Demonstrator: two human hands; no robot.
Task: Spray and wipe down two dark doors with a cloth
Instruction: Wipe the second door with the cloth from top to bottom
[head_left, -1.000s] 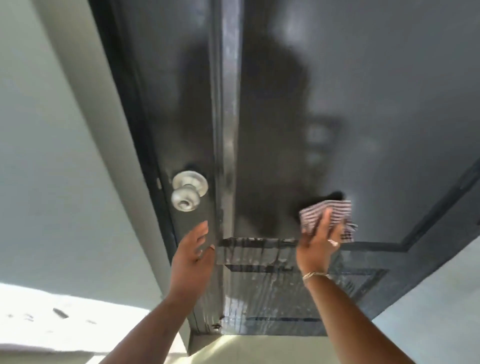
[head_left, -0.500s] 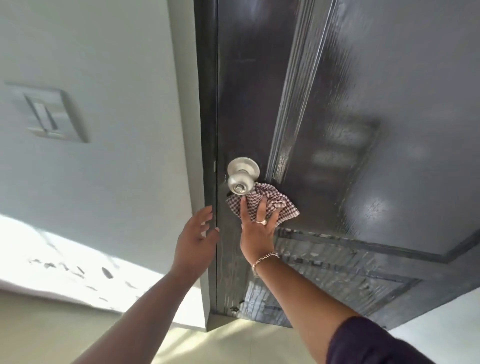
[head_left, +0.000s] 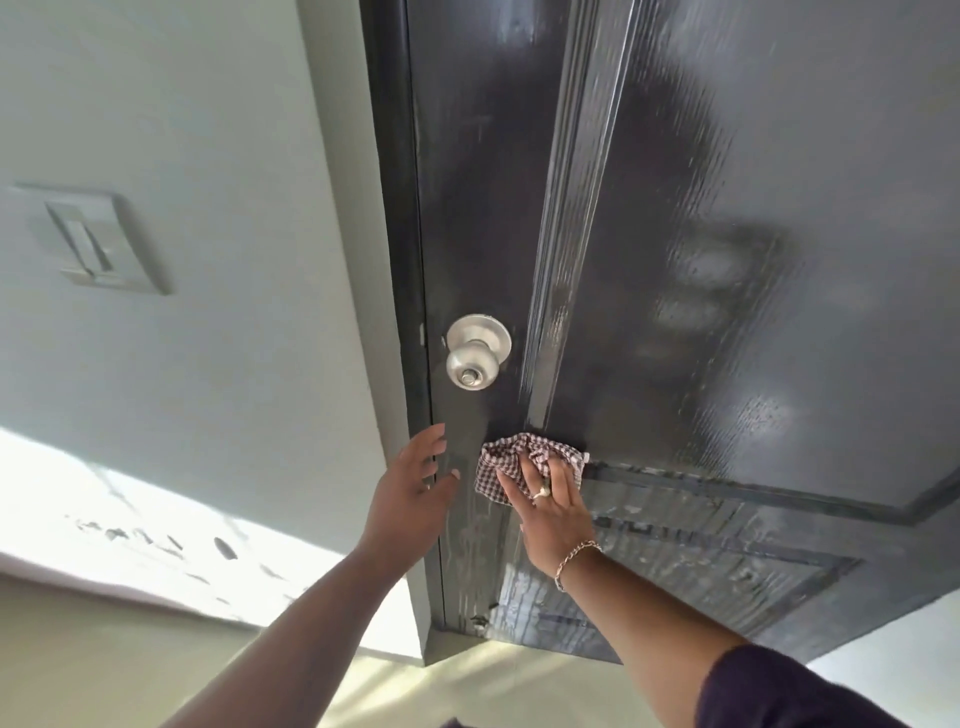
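Change: cloth (head_left: 524, 464) has slid down from just under the knob (head_left: 477, 352) to the panel's lower corner.
Left hand (head_left: 413, 493): grip apart, fingers relaxed, beside the door edge.
Right hand (head_left: 553, 512): grip flat, fingers straight, pressing the checked cloth against the door.
Door (head_left: 753, 260): dark, glossy, streaked.
Wall switch (head_left: 88, 239): left, well apart.

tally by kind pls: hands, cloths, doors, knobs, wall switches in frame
Hands: 2, left hand, right hand
Cloth: 1
Door: 1
Knob: 1
Switch: 1
Total: 6
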